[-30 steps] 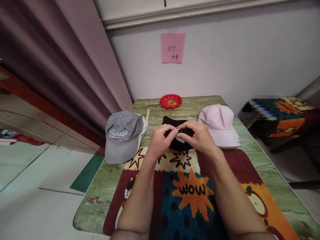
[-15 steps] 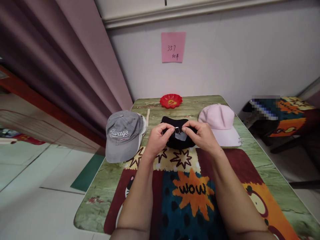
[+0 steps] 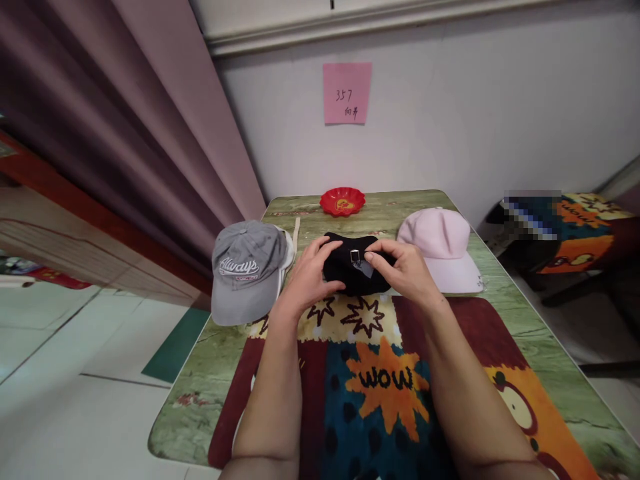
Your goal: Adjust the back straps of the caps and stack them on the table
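Observation:
A black cap point(image 3: 345, 275) lies in the middle of the table with its back strap and small silver buckle point(image 3: 355, 256) toward me. A grey label shows behind the buckle. My right hand point(image 3: 400, 262) pinches the strap just right of the buckle between thumb and forefinger. At the cap's left edge is my left hand point(image 3: 311, 272), thumb and fingers spread apart, fingertips at the black fabric; whether they press on it is hard to see. A grey cap with white lettering point(image 3: 245, 267) sits to the left, stacked over a paler one. To the right rests a pink cap point(image 3: 435, 240).
A red scalloped dish point(image 3: 343, 202) stands at the back of the green table point(image 3: 185, 393). Under my forearms lies a colourful mat point(image 3: 385, 380). Behind the table is a wall with a pink note point(image 3: 347, 93); a curtain point(image 3: 165, 93) hangs at left. A stool point(image 3: 585, 233) stands right.
My left hand has let go of the strap by the buckle and moved left, its fingers spreading. The buckle now shows in full. My right hand keeps its pinch, nearly unmoved.

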Available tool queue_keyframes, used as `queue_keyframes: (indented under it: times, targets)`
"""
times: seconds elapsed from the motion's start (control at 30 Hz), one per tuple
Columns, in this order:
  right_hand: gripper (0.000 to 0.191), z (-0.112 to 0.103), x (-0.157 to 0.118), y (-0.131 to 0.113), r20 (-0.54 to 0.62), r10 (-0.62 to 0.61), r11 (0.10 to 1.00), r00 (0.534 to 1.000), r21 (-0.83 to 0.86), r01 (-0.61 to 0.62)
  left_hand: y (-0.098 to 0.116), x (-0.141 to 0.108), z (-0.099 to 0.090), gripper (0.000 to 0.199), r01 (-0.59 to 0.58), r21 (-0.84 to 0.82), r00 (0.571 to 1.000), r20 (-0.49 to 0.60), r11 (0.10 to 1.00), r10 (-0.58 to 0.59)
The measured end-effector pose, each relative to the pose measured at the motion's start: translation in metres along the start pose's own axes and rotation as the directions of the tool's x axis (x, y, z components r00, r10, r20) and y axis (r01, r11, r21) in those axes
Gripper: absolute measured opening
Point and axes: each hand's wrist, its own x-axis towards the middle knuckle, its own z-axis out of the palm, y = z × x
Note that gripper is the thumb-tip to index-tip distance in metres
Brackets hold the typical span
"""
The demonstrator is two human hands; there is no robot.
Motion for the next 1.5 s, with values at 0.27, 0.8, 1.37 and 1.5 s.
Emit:
queue_keyframes:
  times: [0.27,0.8,1.37,1.5]
  targets:
    - [0.050,-0.032,-0.005,0.010,0.165,-0.034,0.993,0.986,0.120,0.014,-0.013,-0.001,0.003,0.026,0.084,0.146,0.993,-0.099,0.986,-0.070]
    - [0.013,-0.033,-0.001,0.040,0.041,-0.095,0.995,0.995,-0.032,0.096,-0.012,0.000,-0.007,0.029,0.003,-0.240,0.990,-0.139,0.971,-0.038]
    - [0.026,-0.036,-0.002,0.005,0.042,0.339,0.415,0.940,0.890,-0.190,0.024,0.002,-0.003,0.014,0.018,-0.982,0.826,0.120,-0.187,-0.550]
    - [0.024,-0.033,0.006,0.035,0.036,0.465,0.347,0.884,0.912,-0.220,0.020,0.012,0.009,0.020,0.056,-0.974,0.835,0.167,-0.221,-0.524]
